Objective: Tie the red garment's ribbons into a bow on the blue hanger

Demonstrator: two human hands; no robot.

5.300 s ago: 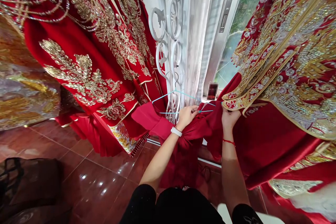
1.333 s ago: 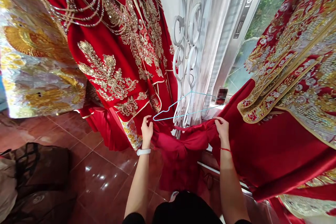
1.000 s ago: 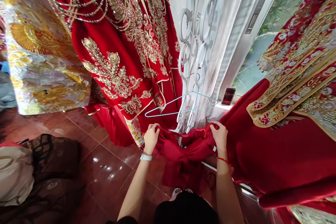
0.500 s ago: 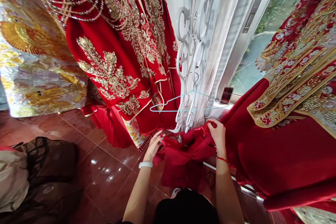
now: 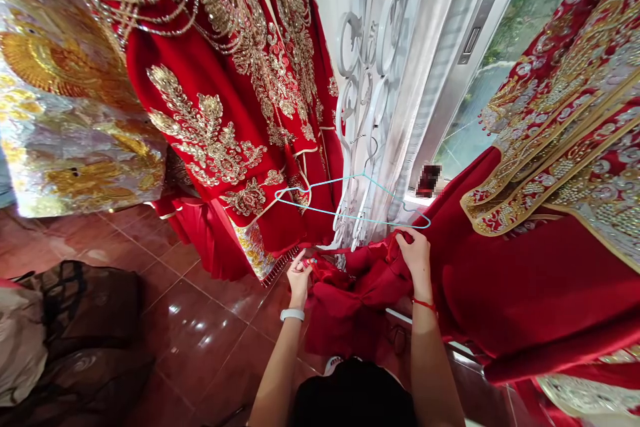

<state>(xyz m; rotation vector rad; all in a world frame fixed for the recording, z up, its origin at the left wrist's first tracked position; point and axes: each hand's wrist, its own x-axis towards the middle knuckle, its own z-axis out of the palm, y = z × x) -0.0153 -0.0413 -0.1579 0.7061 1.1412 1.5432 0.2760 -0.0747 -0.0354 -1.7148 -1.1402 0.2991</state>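
A plain red garment (image 5: 353, 287) hangs bunched between my hands, below a light blue wire hanger (image 5: 350, 203) hooked on the white scrolled window grille (image 5: 363, 80). My left hand (image 5: 299, 273), with a white band at the wrist, is closed in a pinch on the garment's left edge. My right hand (image 5: 415, 253), with a red thread at the wrist, grips the cloth's upper right part, just under the hanger's right end.
A red robe with gold embroidery (image 5: 225, 100) hangs at the left, a gold and silver robe (image 5: 65, 113) beyond it. Another embroidered red robe (image 5: 560, 167) hangs at the right. A dark bag (image 5: 75, 333) lies on the glossy red tile floor (image 5: 210, 340).
My hands have dropped from the hanger and drawn closer together on the cloth. The hanger is now bare and has swung slightly. The camera has shifted a little.
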